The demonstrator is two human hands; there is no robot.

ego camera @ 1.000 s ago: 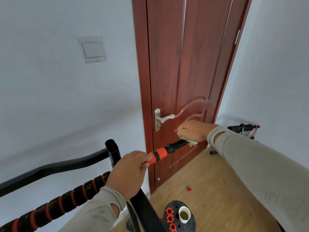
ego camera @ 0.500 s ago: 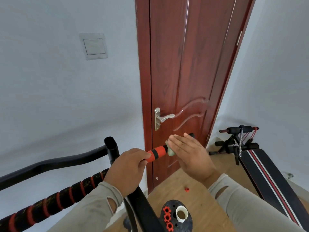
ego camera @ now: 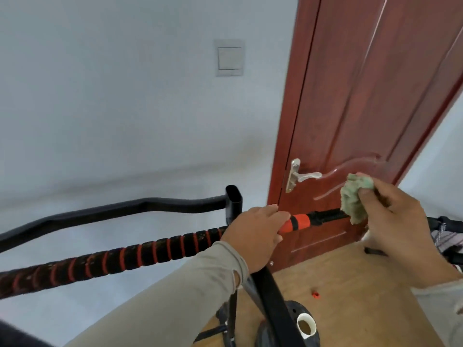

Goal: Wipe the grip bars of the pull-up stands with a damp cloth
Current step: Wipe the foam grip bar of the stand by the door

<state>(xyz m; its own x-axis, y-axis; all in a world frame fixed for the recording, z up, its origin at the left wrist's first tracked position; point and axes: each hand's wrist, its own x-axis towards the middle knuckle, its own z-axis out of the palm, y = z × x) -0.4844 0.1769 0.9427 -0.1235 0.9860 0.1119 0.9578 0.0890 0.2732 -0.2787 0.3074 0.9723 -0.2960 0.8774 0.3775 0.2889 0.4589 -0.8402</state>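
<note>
A black pull-up grip bar (ego camera: 150, 249) wound with red stripes runs from the lower left to the middle. Its short right end (ego camera: 323, 217) has an orange section, then black. My left hand (ego camera: 255, 234) grips the bar just left of the orange section. My right hand (ego camera: 390, 221) pinches a crumpled green cloth (ego camera: 353, 199) between thumb and fingers. The cloth hangs at the far tip of the bar end, touching it or just above it.
A red-brown door (ego camera: 363, 96) with a silver handle (ego camera: 303, 176) stands right behind the bar end. A black upright tube (ego camera: 234, 201) and rear bar (ego camera: 112, 211) belong to the stand. Below lie a black weight plate (ego camera: 295, 311), a white cup (ego camera: 305, 324) and wooden floor (ego camera: 350, 296).
My right hand has drawn back from the bar toward the right and now holds the cloth up at the bar's tip. The camera view has swung left.
</note>
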